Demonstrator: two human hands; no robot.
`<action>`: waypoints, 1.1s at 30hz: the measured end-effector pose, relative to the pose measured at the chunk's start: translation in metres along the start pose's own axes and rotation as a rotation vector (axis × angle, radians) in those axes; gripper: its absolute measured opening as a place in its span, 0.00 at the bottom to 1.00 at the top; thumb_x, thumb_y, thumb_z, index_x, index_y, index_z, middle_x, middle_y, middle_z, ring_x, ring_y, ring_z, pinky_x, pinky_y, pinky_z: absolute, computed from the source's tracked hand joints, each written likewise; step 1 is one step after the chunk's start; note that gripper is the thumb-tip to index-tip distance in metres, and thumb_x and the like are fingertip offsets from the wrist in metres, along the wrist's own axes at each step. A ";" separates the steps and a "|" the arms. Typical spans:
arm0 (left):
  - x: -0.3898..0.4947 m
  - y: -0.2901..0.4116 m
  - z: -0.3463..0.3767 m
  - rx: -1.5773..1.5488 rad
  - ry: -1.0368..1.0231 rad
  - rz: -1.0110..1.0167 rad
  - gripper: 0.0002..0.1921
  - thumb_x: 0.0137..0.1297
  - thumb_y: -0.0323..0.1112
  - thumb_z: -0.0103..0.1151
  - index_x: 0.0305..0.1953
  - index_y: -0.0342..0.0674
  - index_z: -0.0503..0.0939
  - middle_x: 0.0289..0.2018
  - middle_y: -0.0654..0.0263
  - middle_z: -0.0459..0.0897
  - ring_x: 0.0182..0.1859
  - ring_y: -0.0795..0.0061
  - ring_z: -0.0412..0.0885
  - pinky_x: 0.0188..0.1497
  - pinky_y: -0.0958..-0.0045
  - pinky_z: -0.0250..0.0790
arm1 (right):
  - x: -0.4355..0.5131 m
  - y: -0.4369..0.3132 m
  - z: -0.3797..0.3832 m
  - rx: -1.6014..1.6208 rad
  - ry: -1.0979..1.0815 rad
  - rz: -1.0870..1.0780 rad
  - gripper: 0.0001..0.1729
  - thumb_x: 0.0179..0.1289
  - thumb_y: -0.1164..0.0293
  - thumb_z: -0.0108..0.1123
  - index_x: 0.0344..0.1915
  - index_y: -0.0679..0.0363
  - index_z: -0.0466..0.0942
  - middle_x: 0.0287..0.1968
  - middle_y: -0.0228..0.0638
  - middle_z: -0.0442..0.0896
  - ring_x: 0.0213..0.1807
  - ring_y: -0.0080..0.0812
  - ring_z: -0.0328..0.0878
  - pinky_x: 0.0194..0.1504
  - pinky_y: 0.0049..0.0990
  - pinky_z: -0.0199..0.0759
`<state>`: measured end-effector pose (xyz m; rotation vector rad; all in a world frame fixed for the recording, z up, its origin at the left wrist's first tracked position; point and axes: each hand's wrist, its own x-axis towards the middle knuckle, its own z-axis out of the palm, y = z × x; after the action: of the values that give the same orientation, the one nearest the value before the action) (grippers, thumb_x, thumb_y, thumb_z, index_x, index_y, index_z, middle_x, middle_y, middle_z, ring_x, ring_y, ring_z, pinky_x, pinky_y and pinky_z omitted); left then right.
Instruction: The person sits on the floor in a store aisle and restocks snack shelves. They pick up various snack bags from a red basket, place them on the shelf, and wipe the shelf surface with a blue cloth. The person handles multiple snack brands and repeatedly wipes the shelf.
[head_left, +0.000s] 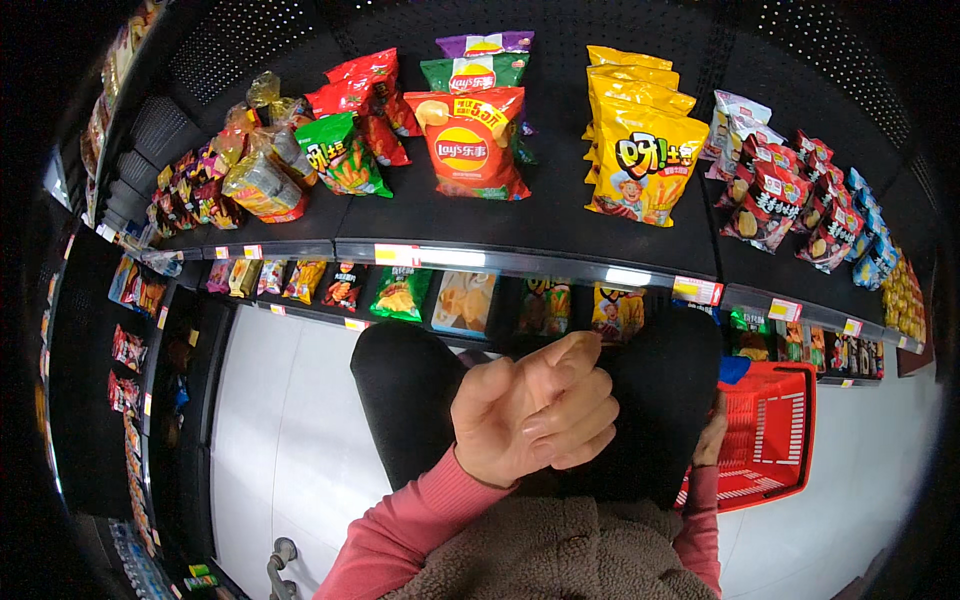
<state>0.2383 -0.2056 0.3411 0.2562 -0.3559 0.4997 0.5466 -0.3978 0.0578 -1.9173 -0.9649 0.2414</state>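
Note:
My left hand (536, 412) is raised over my lap, palm turned up and fingers curled, with nothing visible in it. Low at my right side, my right hand (711, 431) is at the near side of a red plastic shopping basket (806, 442); my leg partly hides it, so its grip is unclear. Something blue (733, 370) shows at the basket's far left corner. Ahead on the black shelf stand a red bag of Lay's chips (469, 146), yellow snack bags (645, 161) in a row and a green snack bag (341, 155).
Dark red snack bags (769, 199) stand at the right of the shelf, and plastic-wrapped packs (262, 187) at its left. A lower shelf holds more bags (401, 291). Another shelf unit (90, 450) runs along the left. A metal pipe fitting (283, 559) stands on the pale floor.

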 end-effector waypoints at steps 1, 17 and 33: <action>0.003 0.003 -0.006 -0.004 -0.005 0.010 0.20 0.73 0.54 0.56 0.39 0.47 0.63 0.23 0.78 0.65 0.23 0.84 0.65 0.28 0.79 0.60 | 0.014 -0.018 -0.004 0.022 0.030 -0.031 0.22 0.82 0.62 0.48 0.63 0.67 0.74 0.58 0.48 0.83 0.57 0.43 0.81 0.58 0.34 0.73; 0.024 0.050 -0.067 0.503 0.251 -0.118 0.15 0.66 0.27 0.63 0.30 0.44 0.64 0.24 0.60 0.79 0.25 0.76 0.75 0.27 0.80 0.69 | 0.226 -0.264 0.005 -0.166 0.119 -0.537 0.11 0.73 0.77 0.57 0.51 0.66 0.81 0.47 0.44 0.82 0.50 0.42 0.80 0.56 0.32 0.71; 0.015 0.059 -0.088 0.930 0.488 0.009 0.21 0.84 0.45 0.43 0.31 0.41 0.75 0.28 0.57 0.86 0.29 0.77 0.80 0.36 0.75 0.73 | 0.345 -0.318 0.056 -0.498 -0.019 -0.972 0.14 0.65 0.67 0.66 0.49 0.60 0.82 0.43 0.46 0.86 0.48 0.53 0.81 0.51 0.44 0.76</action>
<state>0.2442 -0.1209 0.2761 1.0084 0.3802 0.6925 0.5813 -0.0381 0.3619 -1.6199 -1.9671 -0.5962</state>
